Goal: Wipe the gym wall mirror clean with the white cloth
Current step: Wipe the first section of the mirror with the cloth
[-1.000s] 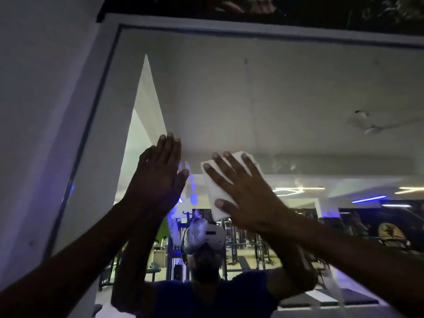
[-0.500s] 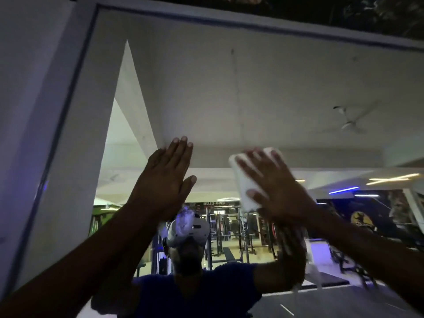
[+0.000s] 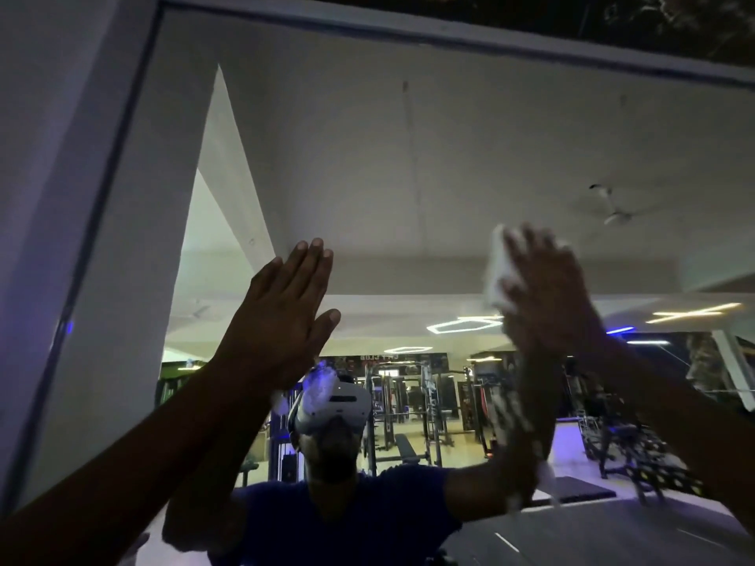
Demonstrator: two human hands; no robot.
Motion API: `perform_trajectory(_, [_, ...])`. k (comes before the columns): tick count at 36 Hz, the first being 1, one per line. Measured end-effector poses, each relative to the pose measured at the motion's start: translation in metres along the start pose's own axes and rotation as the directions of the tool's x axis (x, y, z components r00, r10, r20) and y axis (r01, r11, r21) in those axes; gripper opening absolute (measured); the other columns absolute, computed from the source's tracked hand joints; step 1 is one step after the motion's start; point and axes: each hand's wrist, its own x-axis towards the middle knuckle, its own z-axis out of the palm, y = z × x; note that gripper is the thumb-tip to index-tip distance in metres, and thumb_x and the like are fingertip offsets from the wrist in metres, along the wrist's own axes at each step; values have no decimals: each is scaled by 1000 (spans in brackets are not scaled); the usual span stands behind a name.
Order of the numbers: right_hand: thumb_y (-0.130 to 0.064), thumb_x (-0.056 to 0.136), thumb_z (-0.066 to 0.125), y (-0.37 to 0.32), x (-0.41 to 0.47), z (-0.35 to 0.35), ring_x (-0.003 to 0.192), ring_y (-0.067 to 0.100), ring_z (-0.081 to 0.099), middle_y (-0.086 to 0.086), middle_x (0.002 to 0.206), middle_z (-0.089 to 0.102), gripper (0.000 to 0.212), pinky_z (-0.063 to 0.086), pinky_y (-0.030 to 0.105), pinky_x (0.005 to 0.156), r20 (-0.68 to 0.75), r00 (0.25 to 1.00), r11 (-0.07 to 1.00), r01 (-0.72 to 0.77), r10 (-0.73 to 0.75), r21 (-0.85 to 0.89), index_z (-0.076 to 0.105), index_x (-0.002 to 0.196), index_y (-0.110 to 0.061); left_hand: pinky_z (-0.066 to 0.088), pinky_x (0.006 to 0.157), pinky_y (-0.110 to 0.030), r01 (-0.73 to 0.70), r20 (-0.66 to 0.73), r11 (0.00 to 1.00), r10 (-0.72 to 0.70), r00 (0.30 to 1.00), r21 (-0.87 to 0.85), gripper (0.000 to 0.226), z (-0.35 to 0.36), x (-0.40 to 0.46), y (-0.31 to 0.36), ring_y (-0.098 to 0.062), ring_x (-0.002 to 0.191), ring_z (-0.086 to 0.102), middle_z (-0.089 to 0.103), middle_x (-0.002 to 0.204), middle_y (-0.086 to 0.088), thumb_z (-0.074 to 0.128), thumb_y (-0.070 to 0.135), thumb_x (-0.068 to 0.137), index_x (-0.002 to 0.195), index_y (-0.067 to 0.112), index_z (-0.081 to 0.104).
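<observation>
The gym wall mirror [image 3: 408, 165] fills most of the view and reflects the gym and my own upper body. My right hand [image 3: 551, 296] presses the white cloth [image 3: 498, 271] flat against the glass with straight, spread fingers; the hand is motion-blurred and covers most of the cloth. My left hand [image 3: 282, 316] lies flat on the mirror to the left of it, fingers straight and together, holding nothing. Wet smears [image 3: 514, 418] show on the glass below the right hand.
The mirror's pale frame [image 3: 122, 157] runs down the left side and across the top, with a bare wall [image 3: 36, 116] left of it. Gym racks and benches appear only as reflections in the lower half of the glass.
My right hand has swept the cloth to the right across the glass, away from the left hand. My left hand stays planted on the mirror. The view has shifted slightly.
</observation>
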Motion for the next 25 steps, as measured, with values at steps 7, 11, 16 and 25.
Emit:
perform_trajectory(7, [-65,103,16,-120,-87,-10,164,36,-6,14,177,-7,85,-2,60,130,77,976,965,186,-204,186,4,170,-16,2,128,-40,40,6,999,-40,999,-35,76,7,1,5,-23,163,7,11,176,-8,25,53,105,168,11,17])
perform_trajectory(11, [-62,105,27,-52,-56,-9,164,34,6,9,178,7,76,5,60,130,105,883,888,447,-457,109,11,171,-26,2,128,-39,36,16,998,-35,999,-49,75,5,-1,4,-20,163,3,7,176,-6,24,52,105,168,13,14])
perform_trajectory(16, [-69,105,7,-9,-1,-10,163,41,8,13,177,9,80,17,65,126,40,999,999,-15,14,36,15,170,-23,3,129,-41,44,3,998,-43,999,-38,74,5,-2,6,-21,163,4,9,176,-7,23,51,105,168,12,15])
perform_trajectory(25, [-64,105,18,-80,-97,-3,164,36,4,11,178,6,77,4,62,130,100,858,859,484,-503,168,7,171,-26,5,128,-40,28,-6,999,-28,1000,-32,74,6,-2,4,-22,163,7,11,176,-9,25,50,105,167,10,18])
